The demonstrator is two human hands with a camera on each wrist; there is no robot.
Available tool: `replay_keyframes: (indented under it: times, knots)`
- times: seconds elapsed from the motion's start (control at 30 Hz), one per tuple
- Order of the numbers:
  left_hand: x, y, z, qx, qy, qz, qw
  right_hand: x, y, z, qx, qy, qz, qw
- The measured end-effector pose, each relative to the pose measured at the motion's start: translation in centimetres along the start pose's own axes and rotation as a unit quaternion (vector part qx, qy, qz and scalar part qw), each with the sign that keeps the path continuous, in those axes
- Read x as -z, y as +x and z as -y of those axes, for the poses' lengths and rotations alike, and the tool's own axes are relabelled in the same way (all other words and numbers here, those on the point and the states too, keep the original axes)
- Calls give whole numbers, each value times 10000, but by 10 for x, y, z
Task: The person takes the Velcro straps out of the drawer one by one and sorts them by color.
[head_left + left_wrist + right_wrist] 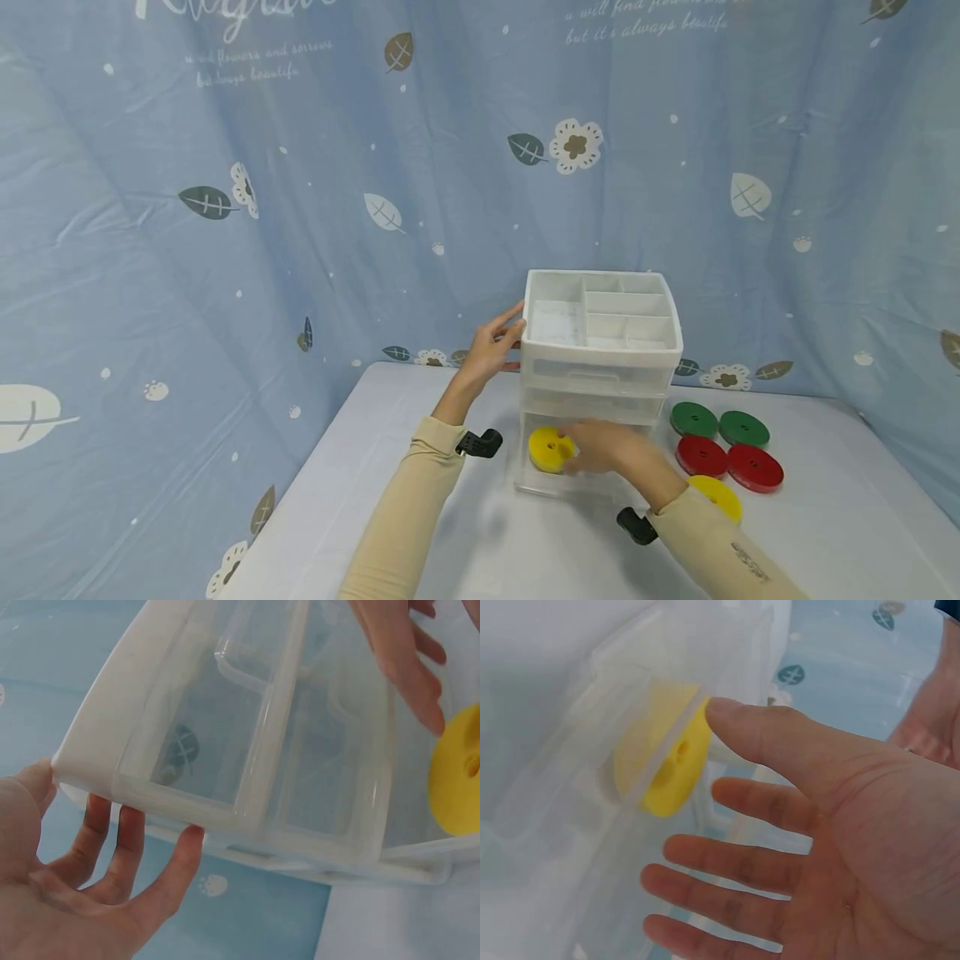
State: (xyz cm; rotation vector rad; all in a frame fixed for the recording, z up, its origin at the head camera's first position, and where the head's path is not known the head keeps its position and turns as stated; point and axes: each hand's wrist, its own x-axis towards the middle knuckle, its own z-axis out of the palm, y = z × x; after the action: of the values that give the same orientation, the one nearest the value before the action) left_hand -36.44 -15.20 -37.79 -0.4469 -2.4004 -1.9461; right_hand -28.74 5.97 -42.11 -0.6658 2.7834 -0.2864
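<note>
A white plastic drawer unit (592,404) with a divided top tray stands on the table, its bottom drawer (540,487) pulled out. In that drawer is a yellow disc (546,451) with small holes, seen through the clear wall in the right wrist view. My left hand (489,346) rests against the unit's left side, fingers spread and fingertips touching its edge. Over the drawer, my right hand (611,450) is beside the disc, its fingers spread and extended with nothing held. In the right wrist view the thumb (750,731) lies close to the disc's edge.
Right of the unit lie two green discs (693,419), two red discs (755,468) and another yellow disc (716,497), partly hidden by the right forearm. A blue patterned curtain (450,167) hangs behind the white table (375,433).
</note>
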Motion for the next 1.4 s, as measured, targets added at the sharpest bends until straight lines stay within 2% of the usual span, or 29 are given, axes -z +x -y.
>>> replay_keyframes:
  times: [0.17,0.47,0.77,1.03,1.4]
  knots:
    - [0,1,0,30,-16,0,10000,-3,8,7,-83,-127,32,9999]
    - [0,1,0,6,11,-16,10000,-11,21,15,1,-185,-43,9998]
    - [0,1,0,30,-3,-38,10000,-29,35,12,271,-354,-344,9984]
    - [0,1,0,52,-62,-13,10000,-35,37,10,460,-330,-630,9964]
    - [-1,1,0,70,-61,-17,10000,-42,39,9,524,22,-809,9953]
